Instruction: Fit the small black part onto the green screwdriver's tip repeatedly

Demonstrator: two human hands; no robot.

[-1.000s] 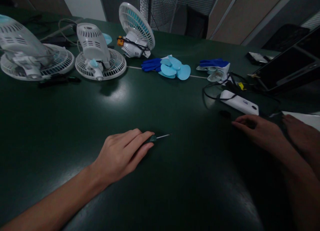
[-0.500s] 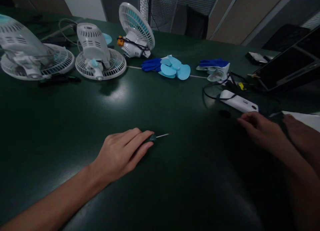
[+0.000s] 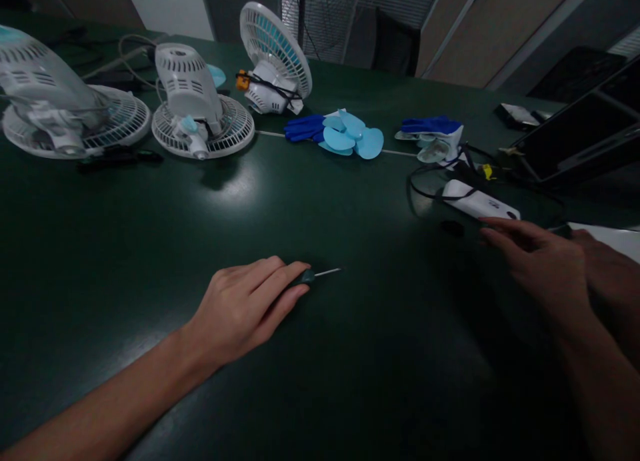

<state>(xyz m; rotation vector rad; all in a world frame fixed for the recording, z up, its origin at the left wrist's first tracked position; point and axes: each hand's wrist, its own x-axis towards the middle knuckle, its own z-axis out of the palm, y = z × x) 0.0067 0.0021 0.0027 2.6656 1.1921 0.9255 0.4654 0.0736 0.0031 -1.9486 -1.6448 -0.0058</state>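
Note:
My left hand (image 3: 250, 308) rests on the dark green table with its fingers wrapped round a screwdriver (image 3: 306, 276). The screwdriver's dark handle is mostly under my fingers, and its thin metal shaft points right. On the right, my right hand (image 3: 543, 264) hovers just in front of a white oblong device (image 3: 480, 201), thumb and fingers drawn together. Whatever may be between those fingertips is too dark to make out. A small dark object (image 3: 453, 228) lies on the table left of my right fingertips. Another hand (image 3: 607, 271) shows partly behind my right wrist.
Along the back left stand white fans (image 3: 200, 121). Blue fan blades (image 3: 353, 134) lie by a blue glove (image 3: 304, 128); another blue-and-white glove (image 3: 433, 131) is farther right. Black cables (image 3: 425, 194) loop near the white device. A dark panelled box (image 3: 580, 128) stands at right, beside white paper (image 3: 610, 238).
My right hand has first drawn back slightly to the right, then turned, with its fingers now straighter and closer to the white device. My left hand and the screwdriver have stayed put.

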